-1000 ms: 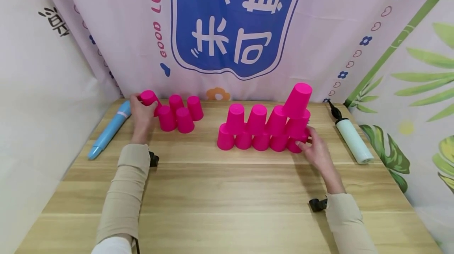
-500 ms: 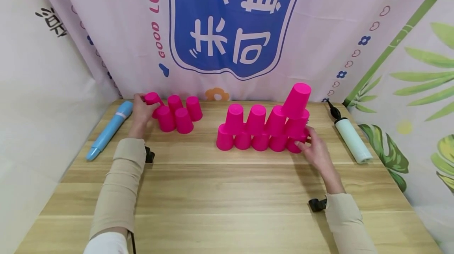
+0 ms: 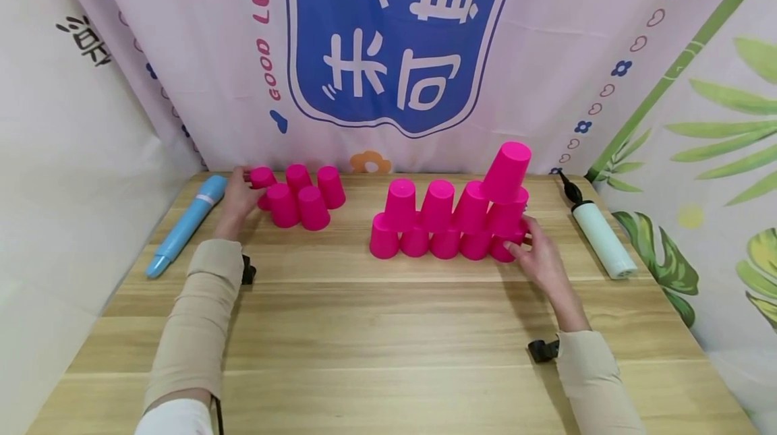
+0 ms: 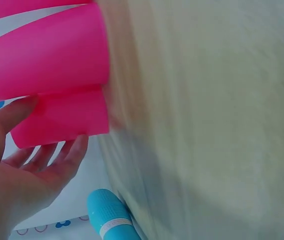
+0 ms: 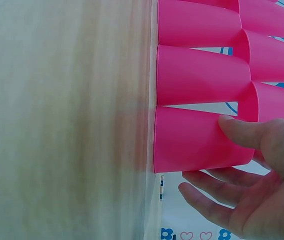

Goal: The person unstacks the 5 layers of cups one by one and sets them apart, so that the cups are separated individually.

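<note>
Upside-down pink cups stand on the table in two groups. At the back left, my left hand holds the outermost cup between thumb and fingers, close behind a front cup. Several more stand beside it, such as the far one. On the right, a bottom row carries a second row, and a single cup tops the right end. My right hand holds the rightmost bottom cup, thumb on the near side and fingers along its outer side.
A blue capped cylinder lies left of my left hand. A pale green hand pump with a black nozzle lies at the right. A printed cloth hangs behind the wooden table.
My left hand has brought its cup down and slightly right, and it now stands straighter beside the other cups. My right hand and the stacked cups have stayed put.
</note>
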`<state>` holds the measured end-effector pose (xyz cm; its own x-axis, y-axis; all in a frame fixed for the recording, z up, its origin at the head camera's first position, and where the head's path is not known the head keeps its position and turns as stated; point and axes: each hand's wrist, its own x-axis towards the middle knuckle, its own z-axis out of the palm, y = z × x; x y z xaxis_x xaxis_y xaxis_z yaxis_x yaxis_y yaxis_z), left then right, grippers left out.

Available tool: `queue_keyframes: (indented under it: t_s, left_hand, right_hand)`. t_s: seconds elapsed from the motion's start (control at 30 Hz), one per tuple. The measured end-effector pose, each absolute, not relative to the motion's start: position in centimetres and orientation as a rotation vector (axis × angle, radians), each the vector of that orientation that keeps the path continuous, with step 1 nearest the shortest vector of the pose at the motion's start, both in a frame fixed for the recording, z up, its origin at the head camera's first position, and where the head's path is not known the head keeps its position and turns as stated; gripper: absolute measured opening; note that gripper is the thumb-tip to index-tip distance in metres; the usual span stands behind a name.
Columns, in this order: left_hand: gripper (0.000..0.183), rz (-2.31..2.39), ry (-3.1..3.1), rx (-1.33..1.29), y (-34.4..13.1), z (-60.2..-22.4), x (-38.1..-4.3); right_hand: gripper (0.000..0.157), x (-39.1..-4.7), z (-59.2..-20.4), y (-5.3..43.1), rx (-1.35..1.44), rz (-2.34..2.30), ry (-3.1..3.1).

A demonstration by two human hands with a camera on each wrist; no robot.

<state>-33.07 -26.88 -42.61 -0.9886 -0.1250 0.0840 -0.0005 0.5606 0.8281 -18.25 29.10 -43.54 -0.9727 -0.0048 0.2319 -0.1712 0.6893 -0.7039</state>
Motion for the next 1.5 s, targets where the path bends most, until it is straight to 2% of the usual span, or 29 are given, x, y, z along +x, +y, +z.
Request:
queue_keyframes:
  t_s: [0.2, 0.33, 0.47, 0.6, 0.83, 0.97, 1.33, 1.5]
  left_hand:
    - [0.073, -1.498, -2.670, 0.158, -28.0, -42.5, -32.1]
    - [0.079, -1.493, -2.650, 0.225, -28.8, -40.7, -30.8]
    - [0.074, -1.353, -2.574, 0.215, -27.6, -37.8, -29.6]
    - [0.063, -1.295, -2.447, 0.160, -24.1, -34.1, -27.5]
    - [0.053, -1.450, -2.149, -0.159, -16.5, -29.7, -23.1]
    - [0.053, -1.520, -2.051, -0.358, -12.7, -29.8, -22.1]
    - [0.052, -1.566, -2.073, -0.617, -4.8, -32.5, -22.1]
    - [0.061, -1.623, -2.109, -0.830, 0.3, -32.0, -22.4]
  right_hand:
    - [0.057, -18.3, -44.1, 28.9, 0.159, 1.163, -2.688]
    - [0.058, -18.5, -44.0, 28.8, 0.163, 1.169, -2.696]
    - [0.058, -18.6, -43.7, 29.2, 0.147, 1.151, -2.689]
    - [0.058, -18.7, -43.3, 29.4, 0.155, 1.145, -2.678]
    - [0.058, -18.6, -43.4, 29.4, 0.157, 1.144, -2.680]
    - [0.058, -18.6, -43.6, 29.2, 0.167, 1.146, -2.666]
    - [0.059, -18.5, -43.9, 28.9, 0.139, 1.167, -2.708]
    - [0.058, -18.7, -43.8, 29.2, 0.151, 1.164, -2.688]
